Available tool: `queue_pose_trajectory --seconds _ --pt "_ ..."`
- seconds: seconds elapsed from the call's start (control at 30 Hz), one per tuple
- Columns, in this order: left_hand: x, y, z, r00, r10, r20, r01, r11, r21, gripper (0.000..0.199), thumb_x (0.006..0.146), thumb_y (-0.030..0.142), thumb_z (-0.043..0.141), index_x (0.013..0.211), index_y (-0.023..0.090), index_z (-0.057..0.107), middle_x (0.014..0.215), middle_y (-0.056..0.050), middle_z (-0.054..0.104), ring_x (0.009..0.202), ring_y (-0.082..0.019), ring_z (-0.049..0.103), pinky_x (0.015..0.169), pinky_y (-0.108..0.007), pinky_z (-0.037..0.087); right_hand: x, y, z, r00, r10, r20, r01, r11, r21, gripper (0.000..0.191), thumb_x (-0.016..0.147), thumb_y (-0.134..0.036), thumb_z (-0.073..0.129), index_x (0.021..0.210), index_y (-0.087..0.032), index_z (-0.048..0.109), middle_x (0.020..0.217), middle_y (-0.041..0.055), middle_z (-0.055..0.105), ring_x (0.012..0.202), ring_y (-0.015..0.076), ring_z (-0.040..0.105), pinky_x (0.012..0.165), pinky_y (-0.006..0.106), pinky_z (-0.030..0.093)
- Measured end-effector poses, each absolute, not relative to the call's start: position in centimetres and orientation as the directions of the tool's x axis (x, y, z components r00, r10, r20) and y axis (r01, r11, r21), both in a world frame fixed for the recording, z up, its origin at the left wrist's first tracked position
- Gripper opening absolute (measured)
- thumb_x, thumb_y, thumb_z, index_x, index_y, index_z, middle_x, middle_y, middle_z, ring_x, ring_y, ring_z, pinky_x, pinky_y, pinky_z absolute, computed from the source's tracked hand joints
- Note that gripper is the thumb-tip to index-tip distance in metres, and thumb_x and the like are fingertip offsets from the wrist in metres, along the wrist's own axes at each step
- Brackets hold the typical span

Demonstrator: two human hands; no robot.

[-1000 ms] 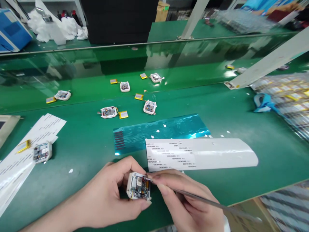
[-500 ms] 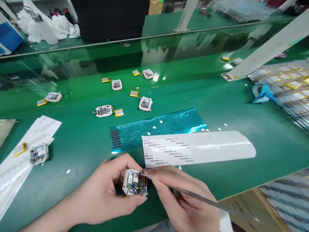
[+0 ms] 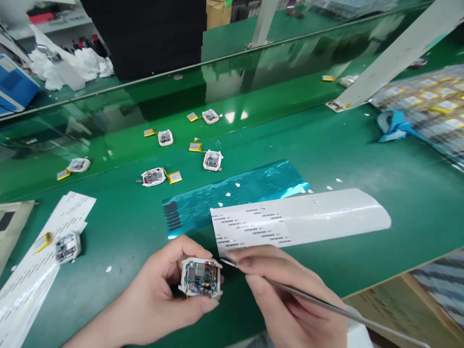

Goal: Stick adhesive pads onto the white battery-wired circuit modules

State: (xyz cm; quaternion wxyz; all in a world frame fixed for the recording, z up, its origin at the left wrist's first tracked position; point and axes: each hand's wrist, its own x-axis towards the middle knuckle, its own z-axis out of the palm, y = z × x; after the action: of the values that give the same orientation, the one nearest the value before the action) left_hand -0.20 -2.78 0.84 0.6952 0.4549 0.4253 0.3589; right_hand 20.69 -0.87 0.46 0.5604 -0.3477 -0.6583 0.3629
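Green matted worktop (image 3: 409, 193) spanning the whole view, with an upright glass panel (image 3: 108, 104) and metal rail along its far side. At far right, a clear plastic bag of flat yellow-labelled pouch cells (image 3: 420, 96), with a blue strap (image 3: 397, 126) just beside it. Near centre, a curled white sheet of printed labels (image 3: 300, 217), its near end overlapping a shiny teal film sheet (image 3: 232, 193). At left, long white paper strips (image 3: 47, 246), carrying one square white-cased circuit module (image 3: 68, 247) and a yellow pouch cell (image 3: 43, 242). Beyond the teal film, five more white-cased modules, e.g. (image 3: 212, 160), scattered singly, each near a small yellow pouch cell, e.g. (image 3: 174, 177).

Left hand (image 3: 155, 290) closed around a further white-cased module (image 3: 200, 277), held above the worktop just below the label sheet, circuit board facing up, thumb on upper edge, fingers beneath. Right hand (image 3: 290, 295) closed in a pinch on slim steel tweezers (image 3: 311, 297), tips just beside the module's upper right corner; contact not clearly visible.
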Motion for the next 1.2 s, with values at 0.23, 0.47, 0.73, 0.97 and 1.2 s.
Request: queue_pose_trajectory --seconds 0.23,0.47,0.73,0.97,1.2 --pt "-0.3 -2.7 0.4 0.24 0.958 -0.155 -0.257 0.217 0.942 0.033 0.097 0.027 0.073 0.129 0.029 0.067 0.107 -0.006 0.08 0.076 -0.01 0.076 0.075 -0.015 0.058 20.7 -0.5 -0.1 -0.15 0.847 0.509 0.121 0.527 -0.841 0.03 0.089 -0.001 0.062 0.105 -0.023 0.075 0.095 0.0014 0.077 0.086 0.0107 0.075 0.079 0.013 0.061" --pt "-0.4 -2.7 0.8 0.085 0.99 -0.11 -0.156 0.122 0.98 0.026 0.098 0.032 0.07 0.123 0.031 0.076 0.108 -0.007 0.082 0.065 -0.011 0.077 0.07 -0.018 0.062 20.6 -0.5 -0.7 -0.157 0.84 0.52 0.118 0.539 -0.834 0.026 0.091 -0.006 0.063 0.106 -0.023 0.075 0.095 0.0035 0.077 0.081 0.0131 0.076 0.072 0.015 0.063" --pt "0.0 -2.0 1.3 0.213 0.913 -0.347 0.009 0.353 0.935 0.035 0.088 0.038 0.077 0.116 0.016 0.077 0.058 -0.003 0.073 0.049 -0.013 0.069 0.049 -0.015 0.051 21.3 -0.8 0.3 -0.333 0.794 0.509 0.195 0.586 -0.786 0.026 0.09 -0.008 0.068 0.108 -0.025 0.077 0.102 0.0049 0.082 0.088 0.018 0.081 0.083 0.021 0.065" --pt "0.2 -1.7 1.7 0.236 0.888 -0.395 0.07 0.39 0.918 0.035 0.084 0.037 0.074 0.109 0.012 0.076 0.056 -0.002 0.068 0.045 -0.012 0.063 0.046 -0.016 0.047 21.1 -0.5 0.7 -0.388 0.775 0.499 0.164 0.591 -0.79 0.025 0.092 -0.006 0.066 0.106 -0.024 0.078 0.104 0.0046 0.082 0.089 0.0174 0.081 0.086 0.021 0.065" --pt "0.6 -1.7 1.7 0.249 0.873 -0.42 0.067 0.417 0.906 0.036 0.082 0.037 0.072 0.108 0.012 0.076 0.054 0.0 0.064 0.044 -0.011 0.06 0.045 -0.017 0.044 21.3 -0.7 0.8 -0.39 0.775 0.497 0.188 0.596 -0.781 0.025 0.091 -0.008 0.069 0.106 -0.024 0.08 0.104 0.0038 0.082 0.089 0.0179 0.081 0.086 0.021 0.066"
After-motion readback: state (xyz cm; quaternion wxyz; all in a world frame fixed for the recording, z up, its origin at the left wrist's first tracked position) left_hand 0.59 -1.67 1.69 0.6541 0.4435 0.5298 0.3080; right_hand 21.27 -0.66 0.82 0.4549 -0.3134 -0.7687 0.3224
